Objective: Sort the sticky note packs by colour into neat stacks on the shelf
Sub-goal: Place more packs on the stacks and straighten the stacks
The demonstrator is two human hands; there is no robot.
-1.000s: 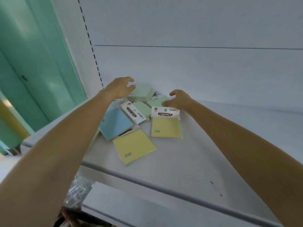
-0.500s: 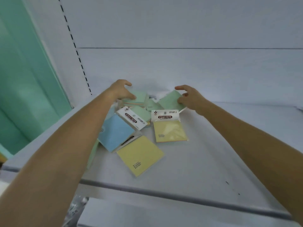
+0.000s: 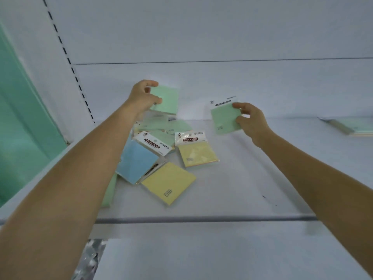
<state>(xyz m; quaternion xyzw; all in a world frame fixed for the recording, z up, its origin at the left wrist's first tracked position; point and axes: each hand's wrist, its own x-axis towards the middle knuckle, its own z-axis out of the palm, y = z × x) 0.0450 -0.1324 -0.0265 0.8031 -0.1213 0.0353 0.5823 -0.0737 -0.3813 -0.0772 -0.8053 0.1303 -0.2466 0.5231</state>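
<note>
A loose pile of sticky note packs lies on the white shelf [image 3: 252, 178]: a blue pack [image 3: 135, 162], two yellow packs [image 3: 169, 183] [image 3: 198, 153] and several green packs [image 3: 161, 126] at the back. My left hand [image 3: 143, 97] holds a green stack [image 3: 167, 99] lifted above the pile. My right hand [image 3: 249, 120] grips a single green pack [image 3: 224, 118] by its right edge, raised off the shelf to the right of the pile. Another green pack [image 3: 109, 190] is partly hidden under my left forearm.
A low stack of sticky note packs [image 3: 351, 126] sits at the shelf's far right. The white back panel [image 3: 222, 37] rises behind, with a slotted upright [image 3: 68, 59] at left and a teal wall [image 3: 20, 118] beyond. A lower shelf [image 3: 201, 255] lies below the front edge.
Both hands have risen from the pile, each with green packs: the left lifted a stack upward, the right carried one pack up and to the right.
</note>
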